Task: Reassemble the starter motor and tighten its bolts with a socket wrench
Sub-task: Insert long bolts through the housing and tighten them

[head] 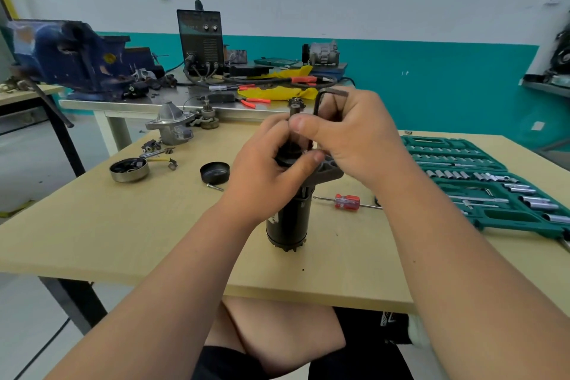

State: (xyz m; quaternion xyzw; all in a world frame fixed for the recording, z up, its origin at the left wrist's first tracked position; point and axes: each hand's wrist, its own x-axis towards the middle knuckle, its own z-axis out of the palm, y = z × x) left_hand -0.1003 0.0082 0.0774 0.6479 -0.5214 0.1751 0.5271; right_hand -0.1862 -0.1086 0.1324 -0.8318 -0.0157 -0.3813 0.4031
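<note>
Teal-banded workshop wall, wooden table (pixel 129 234), steel bench (pixel 172 102) behind

The starter motor (pixel 288 225) is black, and the hex key (pixel 320 102) above it is dark grey. The surface (pixel 123 225) is pale yellowish wood. The socket set case (pixel 481 213) is dark green and holds silver sockets. The screwdriver (pixel 347 202) has a red handle. The nose housing (pixel 172 126) is silver-grey, the round cap (pixel 215 171) black, the vise (pixel 77 55) blue and the cloth (pixel 277 92) yellow. The wall (pixel 431 86) is white above a teal band.
</note>
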